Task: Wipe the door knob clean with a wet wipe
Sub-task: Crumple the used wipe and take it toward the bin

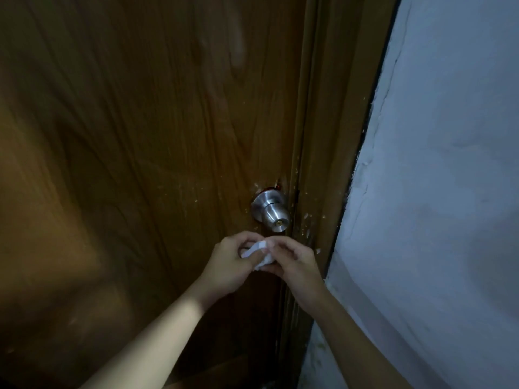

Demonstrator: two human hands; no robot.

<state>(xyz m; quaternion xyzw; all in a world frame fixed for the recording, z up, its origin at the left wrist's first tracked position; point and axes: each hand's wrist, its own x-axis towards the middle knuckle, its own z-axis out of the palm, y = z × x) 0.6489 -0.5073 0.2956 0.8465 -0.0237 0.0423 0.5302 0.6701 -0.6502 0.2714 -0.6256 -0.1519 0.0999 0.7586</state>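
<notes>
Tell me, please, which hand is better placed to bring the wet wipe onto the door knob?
Probably the right hand: it pinches the wet wipe and lies almost directly below the door knob. The left hand sits further aside.

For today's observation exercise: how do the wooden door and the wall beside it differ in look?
The door is brown with streaky wood grain; the wall is pale bluish-white and plain. The door carries a metal knob; the wall carries no fitting. Both look worn: pale flecks mark the door near the knob, and cracks run along the wall's edge.

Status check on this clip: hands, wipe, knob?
Left hand and right hand both pinching the wet wipe, just below the door knob. Knob not yet touched. Nothing in the way.
</notes>
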